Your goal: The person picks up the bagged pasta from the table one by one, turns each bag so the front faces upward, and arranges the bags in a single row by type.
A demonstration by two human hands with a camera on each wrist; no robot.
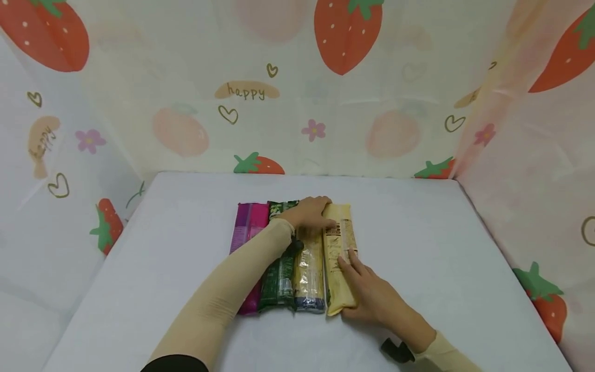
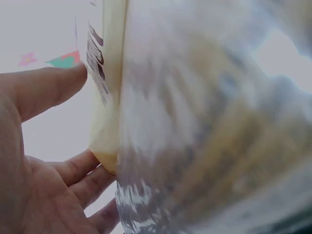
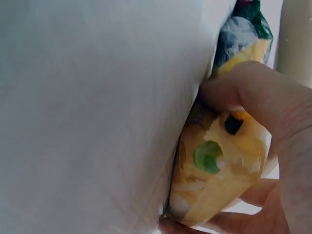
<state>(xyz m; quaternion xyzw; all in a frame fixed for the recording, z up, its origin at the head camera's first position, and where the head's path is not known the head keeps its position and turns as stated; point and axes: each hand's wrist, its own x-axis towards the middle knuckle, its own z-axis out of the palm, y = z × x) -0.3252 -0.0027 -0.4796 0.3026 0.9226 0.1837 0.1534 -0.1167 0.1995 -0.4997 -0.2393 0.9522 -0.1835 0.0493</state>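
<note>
A pale yellow packet with printed text lies at the right end of a row of long packets. My right hand grips its near end, thumb at the bottom and fingers along the right side. Reaching across the row, my left hand holds its far end between thumb and fingers. Left of it lies a clear packet with yellowish contents, large and blurred in the left wrist view. A dark green packet and a magenta and purple packet follow, partly hidden by my left forearm.
All the packets lie side by side on a white-covered table. Fabric walls printed with strawberries, hearts and flowers rise at the back and both sides. Dark bands sit on my wrists.
</note>
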